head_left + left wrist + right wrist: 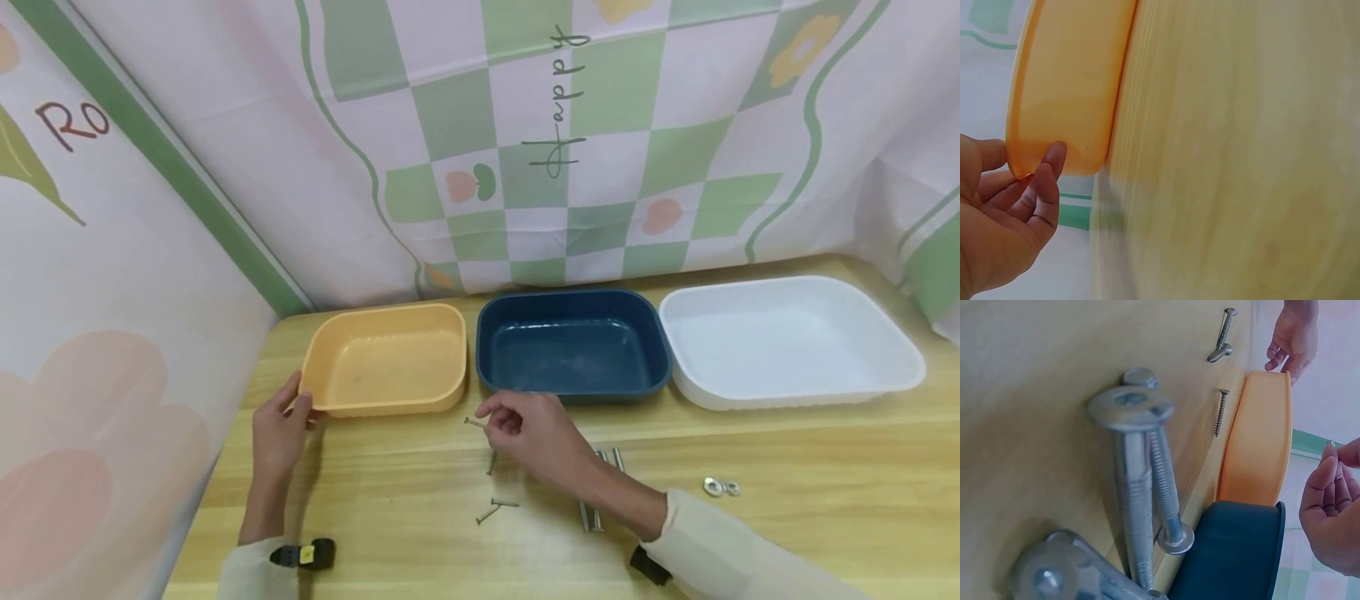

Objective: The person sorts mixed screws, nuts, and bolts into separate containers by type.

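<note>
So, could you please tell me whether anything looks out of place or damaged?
Nothing stands out. The yellow tray, blue tray and white tray sit upright in a row, with no visible damage; the loose screws and bolts lie in front of them at mixed angles, which seems ordinary.

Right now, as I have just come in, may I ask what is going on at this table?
A person's right hand pinches a small screw near the blue tray, while the left hand holds the yellow tray at its near left corner. Other small screws and longer bolts lie loose on the table, with a few metal pieces farther right. The white tray stands right of the blue one.
</note>
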Available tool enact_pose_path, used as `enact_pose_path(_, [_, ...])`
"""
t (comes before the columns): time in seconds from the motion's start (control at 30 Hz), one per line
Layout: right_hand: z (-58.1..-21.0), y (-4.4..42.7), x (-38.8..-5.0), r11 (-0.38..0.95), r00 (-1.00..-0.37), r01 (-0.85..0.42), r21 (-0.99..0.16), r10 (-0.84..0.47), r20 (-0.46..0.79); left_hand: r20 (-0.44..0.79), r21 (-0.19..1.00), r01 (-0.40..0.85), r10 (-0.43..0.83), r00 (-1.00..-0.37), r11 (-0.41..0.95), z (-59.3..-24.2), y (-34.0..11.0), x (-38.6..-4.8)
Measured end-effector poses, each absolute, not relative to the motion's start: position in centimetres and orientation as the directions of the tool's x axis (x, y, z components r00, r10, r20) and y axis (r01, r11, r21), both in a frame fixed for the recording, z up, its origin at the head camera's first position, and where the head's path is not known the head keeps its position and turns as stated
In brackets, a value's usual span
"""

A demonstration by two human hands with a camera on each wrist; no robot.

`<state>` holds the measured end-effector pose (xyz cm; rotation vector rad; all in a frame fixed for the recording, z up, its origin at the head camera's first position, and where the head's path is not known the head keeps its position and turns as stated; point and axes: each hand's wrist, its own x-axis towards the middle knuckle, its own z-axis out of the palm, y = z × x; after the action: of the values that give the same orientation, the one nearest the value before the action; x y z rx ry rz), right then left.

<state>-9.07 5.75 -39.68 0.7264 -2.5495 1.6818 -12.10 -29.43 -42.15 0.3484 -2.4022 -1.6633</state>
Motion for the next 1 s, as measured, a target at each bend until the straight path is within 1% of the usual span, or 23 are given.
enact_pose_path(0.47, [-39.2, 5.0, -9.7, 0.305, -0.9, -0.36, -0.882, -0.364, 0.241, -0.008, 0.934, -0.119, -0.315, -0.949, 0.336, -41.9, -29.4, -12.3])
enact_pose_path(0.77, [-39.1, 5.1, -10.4, 0.312, -0.905, -0.357, -0.88, -0.348, 0.244, 0.003, 0.937, -0.105, -0.308, -0.951, 0.333, -41.9, -29.4, -12.2])
enact_pose_path(1.0, [-39.0, 5.0, -10.8, 0.31, -0.898, -0.388, -0.868, -0.338, 0.281, 0.009, 0.937, -0.099, -0.306, -0.952, 0.336, -42.0, -29.4, -12.2])
